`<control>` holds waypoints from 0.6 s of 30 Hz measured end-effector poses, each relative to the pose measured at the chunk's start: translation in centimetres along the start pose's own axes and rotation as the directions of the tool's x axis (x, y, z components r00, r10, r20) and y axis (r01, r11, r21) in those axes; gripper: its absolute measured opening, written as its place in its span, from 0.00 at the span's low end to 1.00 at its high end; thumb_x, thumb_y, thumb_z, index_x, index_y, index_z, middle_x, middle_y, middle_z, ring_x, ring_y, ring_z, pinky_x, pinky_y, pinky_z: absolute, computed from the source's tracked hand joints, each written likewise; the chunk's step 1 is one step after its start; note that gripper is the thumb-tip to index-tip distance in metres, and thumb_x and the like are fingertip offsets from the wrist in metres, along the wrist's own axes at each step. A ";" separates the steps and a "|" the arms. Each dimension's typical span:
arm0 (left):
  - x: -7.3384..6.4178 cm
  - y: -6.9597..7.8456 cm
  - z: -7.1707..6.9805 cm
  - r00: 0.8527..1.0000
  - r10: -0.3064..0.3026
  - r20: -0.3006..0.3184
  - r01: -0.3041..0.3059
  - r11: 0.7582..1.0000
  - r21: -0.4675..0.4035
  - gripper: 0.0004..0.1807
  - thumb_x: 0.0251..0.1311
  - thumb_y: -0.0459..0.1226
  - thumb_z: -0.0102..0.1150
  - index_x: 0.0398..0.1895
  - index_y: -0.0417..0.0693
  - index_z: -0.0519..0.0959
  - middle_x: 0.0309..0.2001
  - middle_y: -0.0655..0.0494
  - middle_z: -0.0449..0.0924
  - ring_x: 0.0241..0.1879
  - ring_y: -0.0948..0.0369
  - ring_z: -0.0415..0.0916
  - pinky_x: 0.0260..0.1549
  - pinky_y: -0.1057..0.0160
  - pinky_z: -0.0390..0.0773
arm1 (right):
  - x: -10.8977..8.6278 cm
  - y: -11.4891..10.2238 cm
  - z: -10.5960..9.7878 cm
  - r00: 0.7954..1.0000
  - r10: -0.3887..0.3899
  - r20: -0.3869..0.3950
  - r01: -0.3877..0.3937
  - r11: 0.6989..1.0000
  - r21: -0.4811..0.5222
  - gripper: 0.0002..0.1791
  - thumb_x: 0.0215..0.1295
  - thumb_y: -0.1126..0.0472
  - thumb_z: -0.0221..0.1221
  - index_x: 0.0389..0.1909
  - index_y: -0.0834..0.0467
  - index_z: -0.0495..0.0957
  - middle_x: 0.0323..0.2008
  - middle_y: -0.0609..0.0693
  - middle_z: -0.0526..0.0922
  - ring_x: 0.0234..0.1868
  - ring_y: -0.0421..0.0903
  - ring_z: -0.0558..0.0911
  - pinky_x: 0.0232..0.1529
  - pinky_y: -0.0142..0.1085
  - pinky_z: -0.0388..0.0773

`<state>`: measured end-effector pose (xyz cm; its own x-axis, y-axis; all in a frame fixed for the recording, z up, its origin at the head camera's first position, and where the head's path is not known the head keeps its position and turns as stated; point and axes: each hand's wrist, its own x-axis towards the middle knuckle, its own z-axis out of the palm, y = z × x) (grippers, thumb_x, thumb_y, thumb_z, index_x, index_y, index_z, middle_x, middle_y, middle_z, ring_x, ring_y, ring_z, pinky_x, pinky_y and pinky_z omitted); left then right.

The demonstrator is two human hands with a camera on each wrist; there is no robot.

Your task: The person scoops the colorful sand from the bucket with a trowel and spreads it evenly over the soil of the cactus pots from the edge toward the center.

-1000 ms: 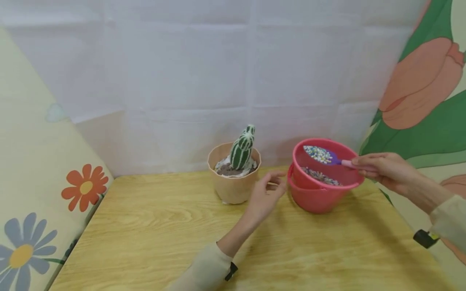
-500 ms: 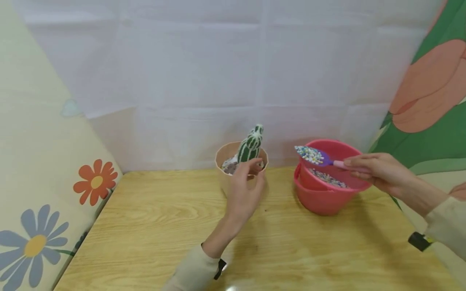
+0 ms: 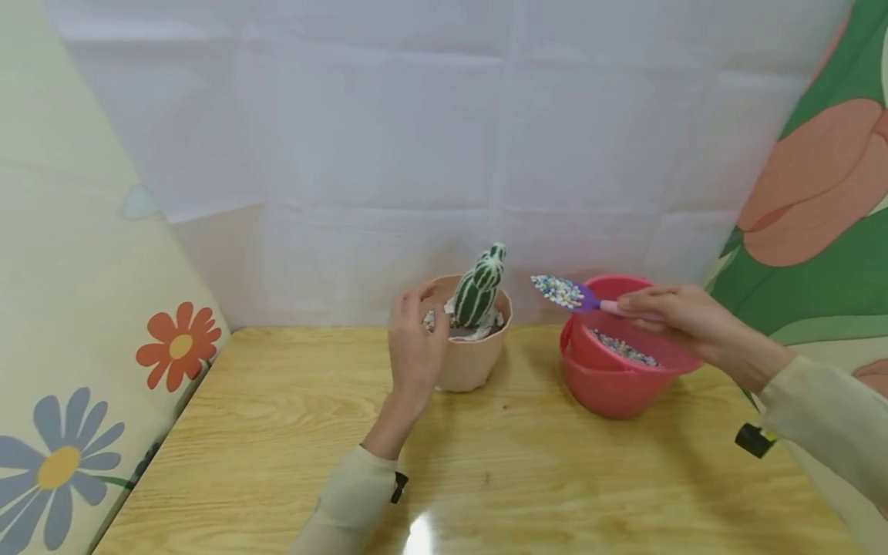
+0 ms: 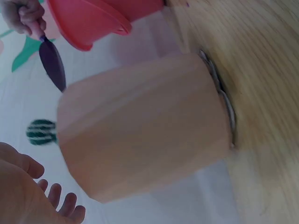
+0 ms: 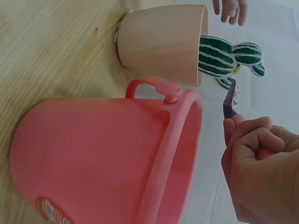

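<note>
My right hand [image 3: 683,320] grips the pink handle of a small purple trowel [image 3: 588,299], its blade heaped with multicoloured pebbles [image 3: 557,290]. The loaded blade hangs in the air between the pink bucket and the peach flowerpot [image 3: 470,364]. In the pot stands a green, white-striped toy cactus [image 3: 475,297], leaning slightly right, with brown and white material round its base. My left hand [image 3: 415,347] is at the pot's left rim, fingers loosely bent and holding nothing. The left wrist view shows that hand [image 4: 28,191] a little apart from the pot wall [image 4: 145,130].
A pink bucket [image 3: 610,393] with its handle hanging down stands right of the pot, with more pebbles [image 3: 623,349] inside. Both containers rest on a wood-grain table [image 3: 291,432]. A white sheet [image 3: 375,154] hangs behind.
My left hand has moved left, from beside the bucket, across the pot's front, to the pot's left side. My right hand has carried the loaded trowel left, away from over the bucket.
</note>
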<state>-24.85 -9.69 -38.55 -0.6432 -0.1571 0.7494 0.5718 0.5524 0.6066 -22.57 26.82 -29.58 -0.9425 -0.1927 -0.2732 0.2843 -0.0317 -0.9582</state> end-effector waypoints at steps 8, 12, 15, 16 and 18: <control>-0.1 -2.7 0.1 0.961 -0.272 0.050 0.275 0.956 -0.100 0.23 0.74 0.37 0.53 0.70 0.42 0.71 0.62 0.41 0.70 0.62 0.44 0.68 0.61 0.45 0.71 | 2.1 -0.1 2.4 0.998 0.014 -0.053 -0.018 0.998 -0.064 0.33 0.65 0.61 0.70 0.65 0.72 0.70 0.48 0.54 0.87 0.53 0.48 0.85 0.53 0.37 0.81; -0.3 -3.4 0.4 0.881 -0.449 0.146 0.471 0.855 -0.214 0.27 0.79 0.43 0.46 0.76 0.45 0.64 0.70 0.43 0.66 0.66 0.46 0.66 0.64 0.46 0.69 | 3.2 0.0 3.3 0.999 0.017 -0.029 -0.017 0.999 -0.031 0.27 0.64 0.65 0.70 0.61 0.70 0.75 0.49 0.56 0.86 0.55 0.51 0.83 0.54 0.38 0.81; -0.3 -3.5 0.5 0.824 -0.531 0.195 0.566 0.783 -0.257 0.28 0.80 0.44 0.43 0.78 0.47 0.62 0.73 0.46 0.65 0.69 0.48 0.64 0.67 0.49 0.67 | 4.0 0.0 4.0 1.000 0.024 -0.012 -0.024 1.000 -0.001 0.20 0.65 0.68 0.68 0.56 0.69 0.77 0.50 0.57 0.86 0.54 0.51 0.84 0.52 0.37 0.82; -0.3 -3.6 0.6 0.815 -0.543 0.201 0.580 0.772 -0.262 0.28 0.80 0.44 0.42 0.78 0.47 0.62 0.74 0.47 0.64 0.70 0.49 0.63 0.68 0.51 0.65 | 4.3 0.0 4.2 0.999 0.028 -0.016 -0.028 1.000 0.000 0.20 0.65 0.68 0.67 0.55 0.69 0.77 0.50 0.58 0.86 0.53 0.50 0.85 0.51 0.36 0.83; -0.2 -3.8 0.6 0.805 -0.555 0.209 0.593 0.762 -0.260 0.28 0.79 0.43 0.41 0.78 0.45 0.63 0.75 0.48 0.63 0.72 0.51 0.60 0.71 0.53 0.61 | 4.7 -0.1 4.7 0.999 0.032 -0.030 -0.033 0.999 -0.023 0.19 0.65 0.68 0.68 0.55 0.69 0.77 0.48 0.58 0.86 0.47 0.48 0.87 0.47 0.36 0.84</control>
<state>-27.20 -11.25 -41.15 -0.9415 -0.2624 0.2114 0.1870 0.1150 0.9756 -26.24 21.34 -30.43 -0.9378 -0.1643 -0.3059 0.3106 -0.0025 -0.9506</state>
